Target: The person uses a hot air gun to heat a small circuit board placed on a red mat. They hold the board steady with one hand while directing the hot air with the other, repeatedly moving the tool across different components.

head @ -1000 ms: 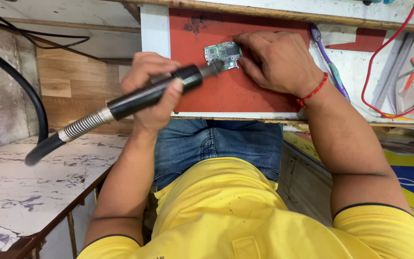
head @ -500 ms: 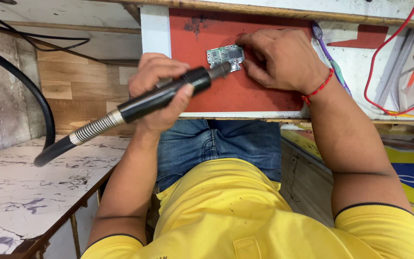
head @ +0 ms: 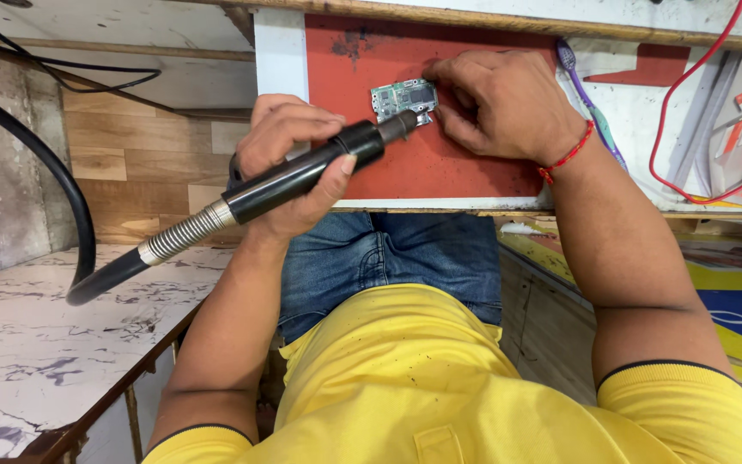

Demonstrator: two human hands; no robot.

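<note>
Small green rectangular circuit board [head: 403, 100] is lying flat on the red mat [head: 440, 163], pinned just under the fingertips of the right hand [head: 501, 105]. That hand is pressing down with its fingers curled, holding the board by its right edge against the mat. The left hand [head: 289, 163] is sitting just to the left of and below the board, wrapping its fingers around a black cylindrical rotary handpiece [head: 302, 172] in a firm grasp. The handpiece is slanting up and to the right from that hand, and its dark tip [head: 404, 123] is touching the board's lower edge, right beside the right hand's thumb. Behind the left hand, a coiled metal spring collar [head: 180, 241] is joining the handpiece to a thick black flexible shaft [head: 62, 189], which is curving away to the left. A purple toothbrush [head: 586, 94] is lying just beyond the right wrist, which is wearing a red thread bracelet [head: 568, 155]. A thin red wire [head: 689, 129] is looping farther to the right of that hand.
</note>
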